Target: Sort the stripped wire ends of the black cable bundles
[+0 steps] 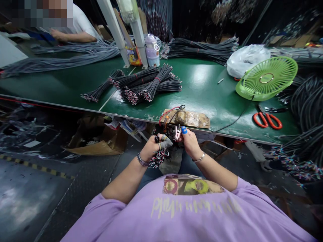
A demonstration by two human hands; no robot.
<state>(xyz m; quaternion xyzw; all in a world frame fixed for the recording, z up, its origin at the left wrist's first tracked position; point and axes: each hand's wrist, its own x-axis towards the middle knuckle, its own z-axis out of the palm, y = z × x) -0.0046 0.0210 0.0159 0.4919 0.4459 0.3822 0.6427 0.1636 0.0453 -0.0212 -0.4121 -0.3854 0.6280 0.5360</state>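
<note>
1. The left hand [151, 148] is closed round a bundle of dark wires [159, 158], left of the taped wooden block [199, 119] and on the wearer's side; a firm but gentle grip should stop the tips splaying.
2. The right hand [191, 144], apart from the left, pinches a pale pinkish piece [177, 133] just in front of the block; holding it close to its end would probably give better control.
3. The red lead [169, 110] at the block's left end could snag, so the wires are best kept clear of it.
4. The left fingers hide the bundle's middle, and the pinched piece is too small to identify.
5. Far behind the block, to its left, a co-worker's arm [80, 37] shows; what it works on is unclear.
</note>
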